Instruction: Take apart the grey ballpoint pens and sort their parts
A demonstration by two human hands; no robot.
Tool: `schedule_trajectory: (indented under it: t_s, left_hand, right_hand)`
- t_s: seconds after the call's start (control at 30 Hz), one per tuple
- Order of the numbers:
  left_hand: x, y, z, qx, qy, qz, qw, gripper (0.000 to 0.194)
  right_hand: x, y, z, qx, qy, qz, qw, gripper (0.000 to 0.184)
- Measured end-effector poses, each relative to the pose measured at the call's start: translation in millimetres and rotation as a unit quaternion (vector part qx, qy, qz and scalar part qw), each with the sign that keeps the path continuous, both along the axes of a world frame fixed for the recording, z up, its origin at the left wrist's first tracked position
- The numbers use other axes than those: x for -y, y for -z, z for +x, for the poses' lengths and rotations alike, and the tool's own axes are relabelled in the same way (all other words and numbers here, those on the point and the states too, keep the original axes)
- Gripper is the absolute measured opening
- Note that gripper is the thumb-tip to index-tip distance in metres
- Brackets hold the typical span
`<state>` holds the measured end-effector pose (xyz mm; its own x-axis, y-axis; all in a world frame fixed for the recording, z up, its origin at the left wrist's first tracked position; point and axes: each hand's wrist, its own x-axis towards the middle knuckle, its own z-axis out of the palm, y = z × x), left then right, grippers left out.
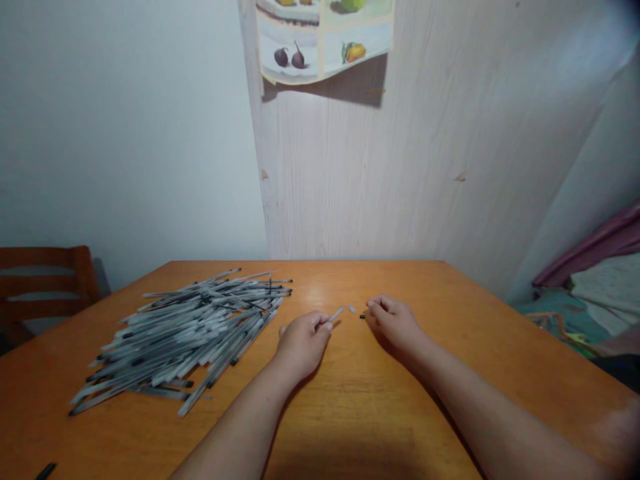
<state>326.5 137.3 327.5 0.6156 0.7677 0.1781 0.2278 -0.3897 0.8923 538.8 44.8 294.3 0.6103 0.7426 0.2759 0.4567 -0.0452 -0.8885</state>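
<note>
My left hand (303,343) is closed, with a thin, pale, see-through pen barrel (337,314) pinched between thumb and fingers. Its tip points up and to the right, towards a small clear piece (351,309) near the table surface. To the right of that, my right hand (395,320) has thumb and forefinger pressed together; whether anything is between them is too small to tell. A short black plug (363,317) lies beside its fingertips. A large heap of similar pen barrels (185,333), many with black ends, spreads over the table left of my left hand.
The orange-brown wooden table (340,427) reaches to the wall. A black piece (47,471) lies at its near left. Behind the left edge stands a wooden chair (45,280). Fabric (610,280) is heaped beyond the right edge. Fruit pictures (325,40) hang on the wall.
</note>
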Motion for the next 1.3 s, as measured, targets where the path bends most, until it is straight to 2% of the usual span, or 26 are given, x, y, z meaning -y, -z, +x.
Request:
schedule_trajectory:
  t_s: [0.13, 0.27, 0.4, 0.53, 0.63, 0.7, 0.77, 0.83, 0.9, 1.0, 1.17, 1.3]
  left_hand:
    - [5, -4.4, -3, -0.064, 0.014, 0.165, 0.984, 0.018]
    - [9, -5.4, -5, -0.118, 0.003, 0.288, 0.95, 0.02]
    - [13, -8.7, -6, -0.138, -0.009, 0.368, 0.919, 0.021]
    - [14, -15.4, -7, -0.068, -0.104, 0.383, 0.915, 0.032]
    - [12, -17.0, -5, -0.004, -0.13, 0.312, 0.941, 0.02]
    - [10, -14.5, -1, 0.034, -0.099, 0.202, 0.974, 0.021]
    - [9, -10.9, 4, 0.081, -0.056, 0.063, 0.993, 0.028]
    - [9, -8.5, 8, 0.137, -0.013, -0.053, 0.989, 0.035]
    - [10, -8.9, 9, 0.172, 0.017, -0.117, 0.978, 0.04]
    - [13, -13.6, 6, 0.194, 0.018, -0.141, 0.971, 0.041]
    - [12, -19.5, 2, 0.227, 0.006, -0.146, 0.963, 0.04]
    - [7, -17.5, 3, 0.238, -0.005, -0.163, 0.957, 0.036]
  right_hand:
    - [2, -6.2, -28, -0.185, -0.12, 0.035, 0.975, 0.032]
    - [5, -10.6, -48, -0.279, -0.183, 0.022, 0.942, 0.037]
    - [6, -10.4, -55, -0.291, -0.196, -0.004, 0.936, 0.037]
    - [5, -10.6, -54, -0.31, -0.171, 0.008, 0.935, 0.037]
    - [6, -16.1, -54, -0.365, -0.14, 0.035, 0.92, 0.031]
    - [8, -20.8, -55, -0.41, -0.143, 0.047, 0.9, 0.025]
    - [9, -23.3, -58, -0.441, -0.166, 0.054, 0.881, 0.019]
    - [11, -22.8, -61, -0.455, -0.197, 0.052, 0.867, 0.018]
    - [11, -20.5, -64, -0.456, -0.228, 0.043, 0.859, 0.02]
    - [11, -18.8, -66, -0.449, -0.252, 0.028, 0.857, 0.023]
    - [13, -22.9, -66, -0.448, -0.242, 0.02, 0.861, 0.02]
    - [13, -23.9, -65, -0.407, -0.218, -0.01, 0.887, 0.023]
